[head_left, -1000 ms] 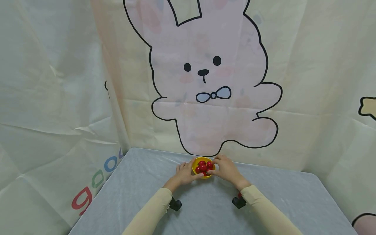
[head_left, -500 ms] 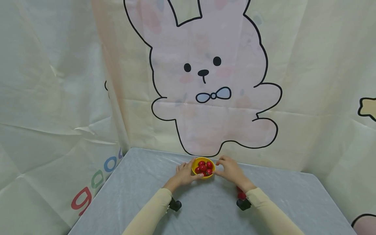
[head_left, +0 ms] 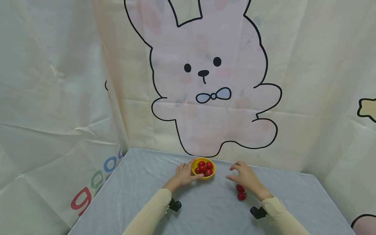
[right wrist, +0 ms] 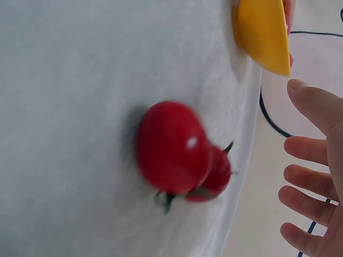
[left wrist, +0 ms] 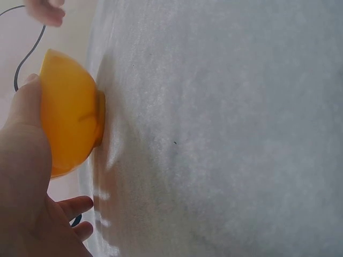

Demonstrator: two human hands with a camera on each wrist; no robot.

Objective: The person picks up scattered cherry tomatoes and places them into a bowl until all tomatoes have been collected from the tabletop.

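A yellow bowl stands on the table with several red cherry tomatoes inside. My left hand holds it from the left, thumb and fingers spread around its rim; in the left wrist view the thumb lies along the bowl's side. To the right of the bowl, my right hand hovers apart from it with relaxed fingers and nothing in them. Two more cherry tomatoes lie on the cloth below that hand, one farther back and one nearer. Green stems show on both in the right wrist view.
A grey cloth covers the table. Behind it hangs a pale backdrop with a cartoon rabbit, close to the table's back edge. Dark wrist-worn devices sit on my left wrist and right wrist.
My right hand has drawn away from the bowl to the right, leaving a tomato in it. The two tomatoes on the cloth have come into full view. My left hand has stayed put.
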